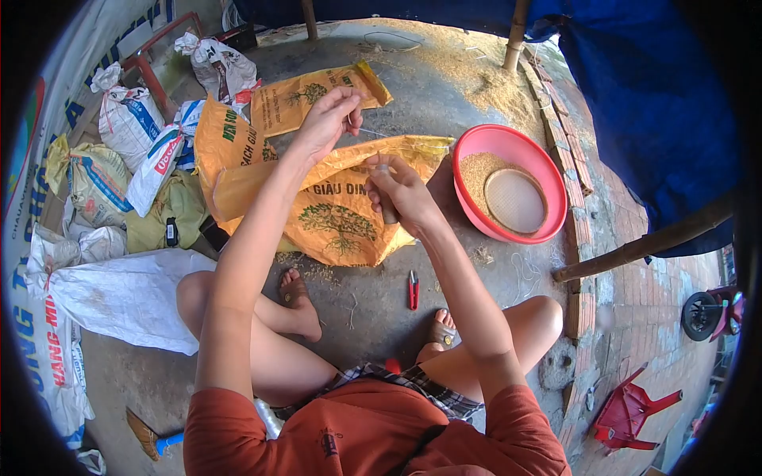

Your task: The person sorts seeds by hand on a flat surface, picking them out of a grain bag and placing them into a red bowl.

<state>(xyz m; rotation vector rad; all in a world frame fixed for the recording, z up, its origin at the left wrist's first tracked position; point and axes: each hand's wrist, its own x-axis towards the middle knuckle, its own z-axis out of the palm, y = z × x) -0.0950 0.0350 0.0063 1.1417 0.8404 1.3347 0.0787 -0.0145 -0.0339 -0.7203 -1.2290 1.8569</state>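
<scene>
A yellow woven sack (337, 226) with a printed tree lies in front of me, its upper edge bunched and raised. Above it my left hand (327, 120) is closed in a pinch, and a thin white thread (369, 132) runs from its fingertips. My right hand (399, 194) is closed over the sack's right part, around a short brown stick-like thing (389, 210) whose kind I cannot make out. Red-handled thread snips (413, 290) rest on the floor between my feet.
To the right stands a pink basin (512, 230) of grain with a round sieve (516, 198) in it. Another yellow sack (294, 99) lies behind. Several filled sacks (131, 119) crowd the left. A bamboo pole (643, 246) and an overturned red stool (631, 412) are at right.
</scene>
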